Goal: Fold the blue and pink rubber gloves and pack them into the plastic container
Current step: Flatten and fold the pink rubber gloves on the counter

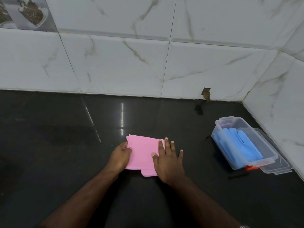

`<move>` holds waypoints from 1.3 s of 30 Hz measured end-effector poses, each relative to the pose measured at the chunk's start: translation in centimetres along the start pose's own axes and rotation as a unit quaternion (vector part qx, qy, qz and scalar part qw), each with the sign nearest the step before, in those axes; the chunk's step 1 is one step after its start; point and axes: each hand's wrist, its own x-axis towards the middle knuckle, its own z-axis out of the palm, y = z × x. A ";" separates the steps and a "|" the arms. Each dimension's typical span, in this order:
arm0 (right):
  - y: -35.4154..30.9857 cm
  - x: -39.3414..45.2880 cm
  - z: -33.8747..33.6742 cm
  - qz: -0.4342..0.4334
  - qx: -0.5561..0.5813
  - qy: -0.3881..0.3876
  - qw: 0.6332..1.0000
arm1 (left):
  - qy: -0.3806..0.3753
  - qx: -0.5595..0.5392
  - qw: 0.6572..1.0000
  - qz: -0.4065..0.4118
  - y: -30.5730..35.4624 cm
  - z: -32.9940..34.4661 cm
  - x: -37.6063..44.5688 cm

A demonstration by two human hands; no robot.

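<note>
A folded pink rubber glove (141, 151) lies flat on the dark countertop, with a small pink tab sticking out at its near edge. My left hand (120, 155) pinches the glove's left edge. My right hand (167, 159) lies flat, fingers spread, on the glove's right side. To the right stands a clear plastic container (218, 129), open, with the folded blue gloves (238, 142) lying inside it. Something red or pink shows at the container's far end, too dim to identify.
The container's clear lid (279, 168) lies against its right side, with an orange clip (250, 168) at the near corner. White marble-look wall tiles (148, 63) close off the back and right of the black counter (65, 137). A chipped hole (206, 93) marks the wall base.
</note>
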 end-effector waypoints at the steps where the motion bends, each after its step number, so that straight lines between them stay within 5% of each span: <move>1: 0.0 0.0 0.1 0.001 -0.004 -0.001 1.000 | 0.006 0.003 1.000 0.007 -0.1 0.0 -0.1; 4: 0.1 -0.1 0.2 -0.001 -0.012 0.002 1.000 | 0.072 0.074 0.992 0.074 -0.6 -0.3 -0.6; 7: 0.0 0.1 0.3 0.000 -0.013 0.003 1.000 | 0.137 0.245 0.938 0.206 -0.5 -0.1 -1.6; 11: 0.0 0.1 0.1 0.000 -0.016 0.011 1.000 | 0.063 0.413 0.852 0.315 0.2 1.8 -1.2; 15: 0.1 0.0 -0.2 -0.002 0.004 -0.005 1.000 | -0.010 0.507 0.817 0.274 -1.0 2.2 0.9; 22: -0.6 1.2 -0.6 -0.064 0.002 0.033 0.997 | -0.011 0.507 0.814 0.283 -2.7 2.0 2.0; 39: 0.1 0.9 0.9 -0.063 0.011 0.051 0.997 | 0.017 0.524 0.804 0.282 -4.3 2.6 2.7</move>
